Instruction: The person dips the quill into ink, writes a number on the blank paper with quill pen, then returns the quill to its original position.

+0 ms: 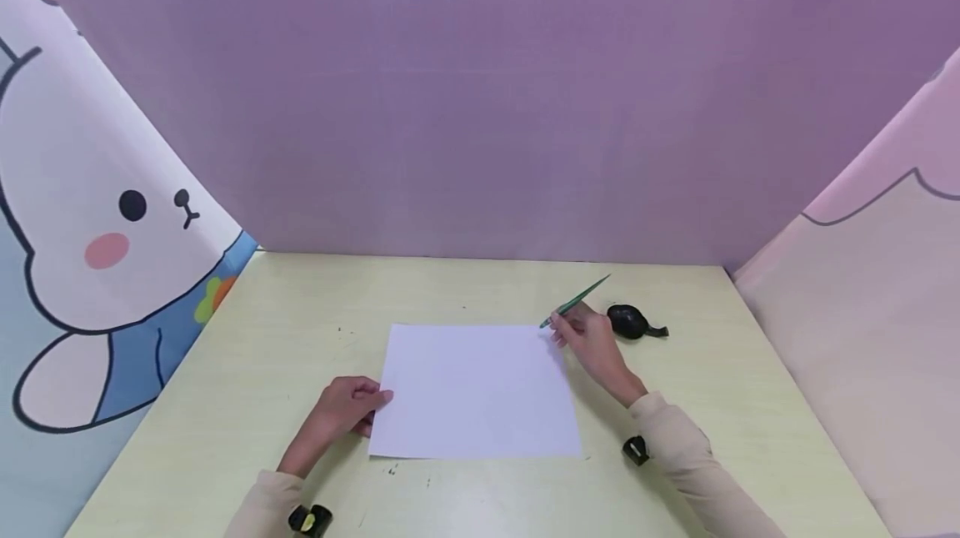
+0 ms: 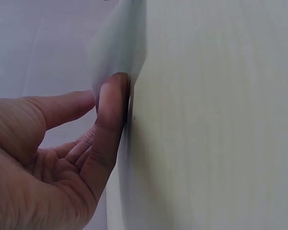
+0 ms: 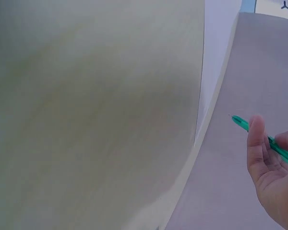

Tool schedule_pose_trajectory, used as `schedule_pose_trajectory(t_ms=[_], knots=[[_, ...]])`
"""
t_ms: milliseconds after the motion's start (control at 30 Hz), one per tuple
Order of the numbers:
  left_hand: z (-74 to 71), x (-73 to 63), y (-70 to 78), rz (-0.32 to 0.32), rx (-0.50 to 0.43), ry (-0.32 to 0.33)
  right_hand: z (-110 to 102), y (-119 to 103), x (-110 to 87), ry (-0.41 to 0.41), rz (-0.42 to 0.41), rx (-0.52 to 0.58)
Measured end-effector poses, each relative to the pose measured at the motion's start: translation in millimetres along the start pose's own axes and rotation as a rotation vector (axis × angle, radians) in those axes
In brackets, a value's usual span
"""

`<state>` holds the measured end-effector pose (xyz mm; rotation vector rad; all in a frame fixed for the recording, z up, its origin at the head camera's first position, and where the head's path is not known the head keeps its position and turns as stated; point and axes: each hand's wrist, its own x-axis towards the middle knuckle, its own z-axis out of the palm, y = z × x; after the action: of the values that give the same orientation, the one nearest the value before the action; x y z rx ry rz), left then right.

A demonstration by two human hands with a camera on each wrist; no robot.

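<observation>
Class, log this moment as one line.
Left hand: pinches rectangular white paper; right hand: holds slender green tool; rounded black object: lies on pale table

"What stretches before you?"

"A pale table [image 1: 225, 429], dark specks [image 1: 392, 470] marking its surface."

"And lying on it?"

"A white sheet [image 1: 472, 396], about midway between the surface's left and right edges; a black, bulb-shaped object [image 1: 628, 322] rests to your right, toward the far right corner."
</observation>
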<state>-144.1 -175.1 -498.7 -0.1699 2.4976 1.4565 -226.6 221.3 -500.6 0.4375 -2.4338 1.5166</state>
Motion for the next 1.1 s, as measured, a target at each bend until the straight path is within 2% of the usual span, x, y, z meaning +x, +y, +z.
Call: schedule_pose_trajectory(t_ms=[233, 333, 433, 567, 667, 1100], knots=[[-0.5, 0.0, -1.6, -0.001, -0.008, -0.019, 1.5, -2.4, -1.4, -0.012, 0.038, 0.016], [1.1, -0.1, -3.1, -0.013, -0.008, -0.012, 2.9, -1.8, -2.1, -0.023, 0.024, 0.032], [2.3, 0.3, -3.3, -0.012, -0.001, -0.010, 1.9, -16.1, -3.2, -0.038, 0.001, 0.029], [3.0, 1.3, -2.5, -0.003, 0.004, -0.015, 3.7, -19.5, -2.4, -0.052, -0.004, 0.021], [3.3, 1.5, -2.4, -0.007, -0.002, -0.014, 7.8, -5.6, -0.4, -0.053, 0.006, 0.033], [6.2, 0.4, -0.7, 0.006, 0.003, -0.010, 14.2, -9.6, 5.0, -0.077, -0.002, -0.002]])
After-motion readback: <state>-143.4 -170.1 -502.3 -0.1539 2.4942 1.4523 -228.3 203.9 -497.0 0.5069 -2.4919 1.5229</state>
